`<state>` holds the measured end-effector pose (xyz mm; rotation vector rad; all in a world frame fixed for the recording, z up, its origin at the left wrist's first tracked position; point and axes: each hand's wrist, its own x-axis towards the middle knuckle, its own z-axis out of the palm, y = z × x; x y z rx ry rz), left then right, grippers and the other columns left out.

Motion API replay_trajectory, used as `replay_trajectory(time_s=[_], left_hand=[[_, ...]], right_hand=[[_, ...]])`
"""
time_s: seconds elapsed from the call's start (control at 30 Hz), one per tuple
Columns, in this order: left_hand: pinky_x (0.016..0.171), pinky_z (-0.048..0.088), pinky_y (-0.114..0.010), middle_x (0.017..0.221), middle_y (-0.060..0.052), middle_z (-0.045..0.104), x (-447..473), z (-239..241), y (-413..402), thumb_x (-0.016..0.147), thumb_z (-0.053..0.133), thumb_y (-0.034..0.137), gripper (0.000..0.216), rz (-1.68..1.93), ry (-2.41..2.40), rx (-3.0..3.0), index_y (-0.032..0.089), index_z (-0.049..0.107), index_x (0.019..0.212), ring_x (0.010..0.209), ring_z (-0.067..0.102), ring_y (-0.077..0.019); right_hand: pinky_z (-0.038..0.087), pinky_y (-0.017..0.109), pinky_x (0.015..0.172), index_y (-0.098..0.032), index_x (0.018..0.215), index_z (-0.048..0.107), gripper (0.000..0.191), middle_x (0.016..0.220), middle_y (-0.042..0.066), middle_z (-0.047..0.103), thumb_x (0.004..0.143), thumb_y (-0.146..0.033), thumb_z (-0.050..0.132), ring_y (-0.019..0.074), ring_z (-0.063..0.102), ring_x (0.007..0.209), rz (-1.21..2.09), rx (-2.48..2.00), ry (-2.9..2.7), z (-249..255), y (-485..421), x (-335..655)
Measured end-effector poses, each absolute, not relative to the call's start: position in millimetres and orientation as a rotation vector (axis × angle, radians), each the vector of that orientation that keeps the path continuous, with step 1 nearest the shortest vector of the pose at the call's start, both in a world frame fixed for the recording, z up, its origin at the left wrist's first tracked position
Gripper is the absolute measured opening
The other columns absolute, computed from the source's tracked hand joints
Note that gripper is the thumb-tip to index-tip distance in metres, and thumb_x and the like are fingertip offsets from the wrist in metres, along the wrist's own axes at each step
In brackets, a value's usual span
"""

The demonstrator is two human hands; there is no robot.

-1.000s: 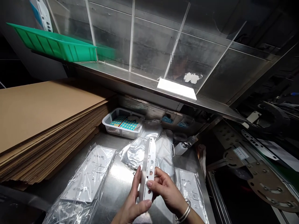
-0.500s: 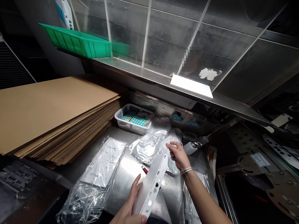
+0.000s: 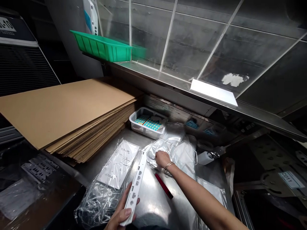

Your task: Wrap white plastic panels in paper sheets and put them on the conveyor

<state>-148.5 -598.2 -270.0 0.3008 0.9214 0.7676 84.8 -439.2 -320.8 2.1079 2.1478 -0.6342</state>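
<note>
My left hand (image 3: 122, 210) is closed around the near end of a long white panel (image 3: 137, 185) whose narrow edge has a row of port cutouts. The panel is tilted, with its far end by the clear plastic bags (image 3: 177, 148). Over those bags is my right hand (image 3: 163, 159), fingers curled in; whatever they may pinch is hidden. A red pen-like tool (image 3: 163, 185) lies on the metal table (image 3: 153, 199) between my hands. To the left, a flat white plate with small holes (image 3: 120, 163) lies in clear plastic wrap.
A tall stack of cardboard sheets (image 3: 72, 111) fills the left. Behind the bags stands a clear bin (image 3: 134, 123) with blue round stickers (image 3: 153, 124). A white bottle (image 3: 205, 158) stands right. The shelf above carries a green tray (image 3: 103, 49) and a white block (image 3: 213, 92).
My right hand has moved left and down onto the bags, its fingers now curled. The left hand has turned the panel so its cutout edge faces me, uncovering the red tool. The view has shifted left.
</note>
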Motion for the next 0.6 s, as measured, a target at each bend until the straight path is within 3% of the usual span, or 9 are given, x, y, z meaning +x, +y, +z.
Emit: replay_trajectory(time_s=[0.07, 0.17, 0.33, 0.47, 0.6], left_hand=[[0.103, 0.019, -0.043, 0.136, -0.002, 0.045, -139.9, -270.5, -589.9, 0.069, 0.062, 0.041, 0.073, 0.778, 0.873, 0.270, 0.034, 0.034, 0.136, 0.129, 0.030, -0.0310], [0.092, 0.031, -0.038, 0.133, -0.001, 0.047, -124.9, -272.1, -572.2, 0.068, 0.063, 0.039, 0.073, 0.759, 0.834, 0.258, 0.036, 0.035, 0.135, 0.125, 0.036, -0.0298], [0.074, 0.038, -0.030, 0.120, -0.002, 0.055, -115.7, -278.4, -551.1, 0.072, 0.063, 0.036, 0.065, 0.742, 0.872, 0.212, 0.037, 0.038, 0.132, 0.116, 0.045, -0.0272], [0.075, 0.040, -0.031, 0.123, -0.003, 0.052, -125.9, -285.7, -552.7, 0.073, 0.064, 0.033, 0.065, 0.772, 0.917, 0.126, 0.036, 0.037, 0.133, 0.118, 0.043, -0.0274], [0.080, 0.041, -0.033, 0.123, -0.005, 0.052, -125.1, -282.9, -552.6, 0.070, 0.065, 0.035, 0.071, 0.759, 0.866, 0.145, 0.033, 0.035, 0.135, 0.118, 0.044, -0.0276]], right_hand=[[0.042, 0.022, 0.059, -0.013, 0.077, 0.065, 0.007, 0.078, 0.006, 0.067, 0.073, -0.018, 0.062, 0.0160, 0.061, 0.072, -0.804, 2.130, 2.118, -323.8, -432.1, 99.6], [0.039, 0.018, 0.053, -0.015, 0.076, 0.062, 0.012, 0.073, 0.001, 0.066, 0.074, -0.026, 0.063, 0.0114, 0.059, 0.064, -0.978, 2.181, 2.093, -327.3, -427.5, 112.6], [0.038, 0.023, 0.064, -0.015, 0.085, 0.060, 0.014, 0.080, 0.006, 0.066, 0.076, -0.011, 0.050, 0.0157, 0.059, 0.076, -0.950, 2.393, 2.111, -327.0, -434.1, 111.9], [0.036, 0.028, 0.073, -0.015, 0.090, 0.060, 0.024, 0.084, 0.009, 0.065, 0.070, -0.006, 0.050, 0.0203, 0.058, 0.084, -0.988, 2.535, 2.119, -329.7, -441.0, 106.7], [0.037, 0.030, 0.072, -0.017, 0.065, 0.058, 0.006, 0.070, 0.006, 0.062, 0.069, -0.014, 0.054, 0.0205, 0.057, 0.077, -1.207, 2.686, 2.076, -334.8, -443.8, 104.8]])
